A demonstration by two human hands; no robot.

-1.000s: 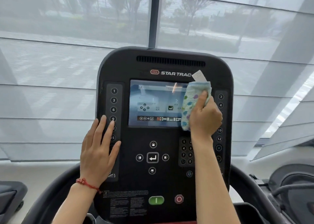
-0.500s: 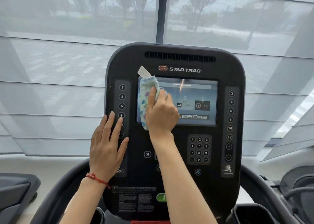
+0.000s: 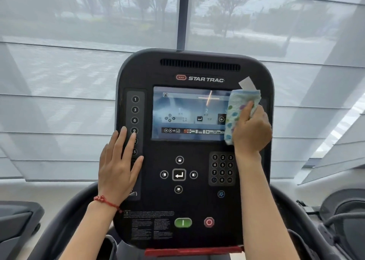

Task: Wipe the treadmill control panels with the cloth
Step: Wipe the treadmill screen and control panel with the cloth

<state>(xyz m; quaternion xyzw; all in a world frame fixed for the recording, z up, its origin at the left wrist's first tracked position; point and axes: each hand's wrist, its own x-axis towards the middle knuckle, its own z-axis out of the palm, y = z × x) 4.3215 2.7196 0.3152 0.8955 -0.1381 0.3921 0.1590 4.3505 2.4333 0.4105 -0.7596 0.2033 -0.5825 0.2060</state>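
While the left hand (image 3: 118, 167) is lying flat on the control panel (image 3: 193, 200), the right hand (image 3: 251, 127) is gripping the cloth (image 3: 237, 111) against the screen (image 3: 187, 113). The lower buttons are probably waiting next.

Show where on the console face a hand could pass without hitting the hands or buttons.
Free: the band between the vent slot and the screen around the logo, and the strip between the arrow keys and the green button. Crowded: the left number column under the left hand; the screen's right edge, where the right hand presses the cloth.
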